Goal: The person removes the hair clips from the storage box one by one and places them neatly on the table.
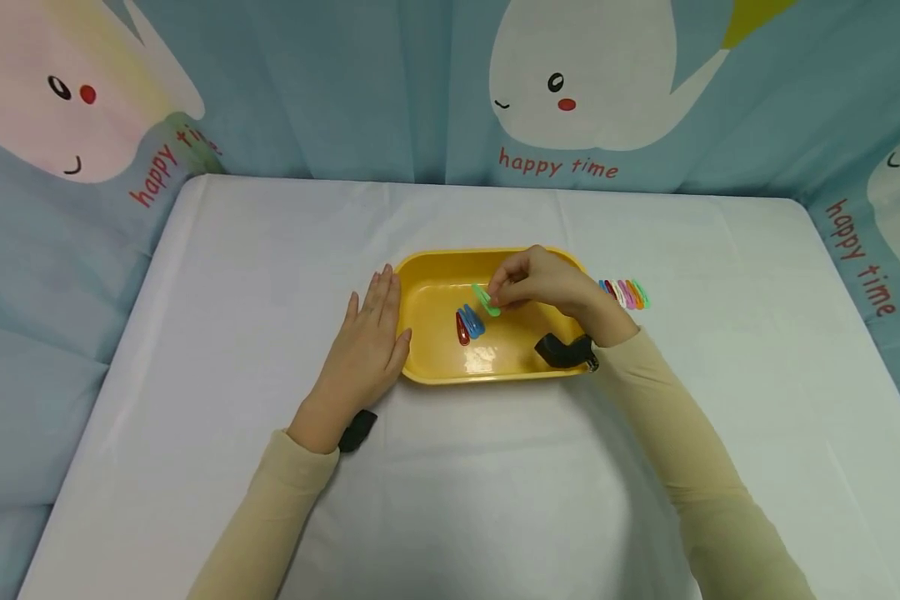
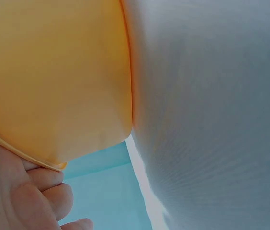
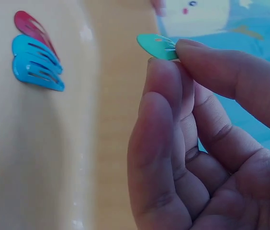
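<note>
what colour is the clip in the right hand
Light green; the clip shows best in the right wrist view.

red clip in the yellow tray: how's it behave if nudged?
The red clip looks thin and slotted, so probably light and slightly springy. Its flat, elongated shape suggests sliding rather than rolling. Bright glare on the floor of the yellow tray hints at a slick surface; pushed toward the blue clips right beside it, it may shift them too.
</note>
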The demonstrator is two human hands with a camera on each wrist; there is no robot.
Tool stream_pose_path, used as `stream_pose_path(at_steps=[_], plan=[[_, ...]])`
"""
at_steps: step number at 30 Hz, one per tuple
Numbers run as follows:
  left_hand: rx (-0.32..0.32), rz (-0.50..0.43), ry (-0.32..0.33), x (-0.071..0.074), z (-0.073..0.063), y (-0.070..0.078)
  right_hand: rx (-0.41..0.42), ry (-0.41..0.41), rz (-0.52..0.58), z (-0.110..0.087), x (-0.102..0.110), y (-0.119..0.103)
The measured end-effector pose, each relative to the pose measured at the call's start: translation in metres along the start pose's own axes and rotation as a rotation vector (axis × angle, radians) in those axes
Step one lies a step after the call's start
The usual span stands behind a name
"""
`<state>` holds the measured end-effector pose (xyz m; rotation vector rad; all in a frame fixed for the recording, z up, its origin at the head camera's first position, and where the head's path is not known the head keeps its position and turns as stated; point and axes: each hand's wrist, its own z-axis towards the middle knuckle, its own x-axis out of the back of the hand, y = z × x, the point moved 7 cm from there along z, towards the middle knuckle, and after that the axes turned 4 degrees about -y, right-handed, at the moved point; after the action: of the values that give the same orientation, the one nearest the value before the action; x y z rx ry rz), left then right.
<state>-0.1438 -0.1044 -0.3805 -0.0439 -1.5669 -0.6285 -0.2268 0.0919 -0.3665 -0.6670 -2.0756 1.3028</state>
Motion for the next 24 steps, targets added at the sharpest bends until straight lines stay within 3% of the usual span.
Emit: stream_pose_path(at_steps=[10,18,24], plan=[[0.011,-0.003,-0.009,-0.001,0.000,0.000,0.055,0.062,0.057,-0.024,0.021,-0.002],[0.013,0.001,-0.012,-0.001,-0.001,0.000,0.110,0.125,0.042,-0.043,0.036,-0.003],[0.010,-0.001,-0.008,-0.001,-0.001,-0.001,0.109,0.181,0.083,-0.052,0.047,0.005]])
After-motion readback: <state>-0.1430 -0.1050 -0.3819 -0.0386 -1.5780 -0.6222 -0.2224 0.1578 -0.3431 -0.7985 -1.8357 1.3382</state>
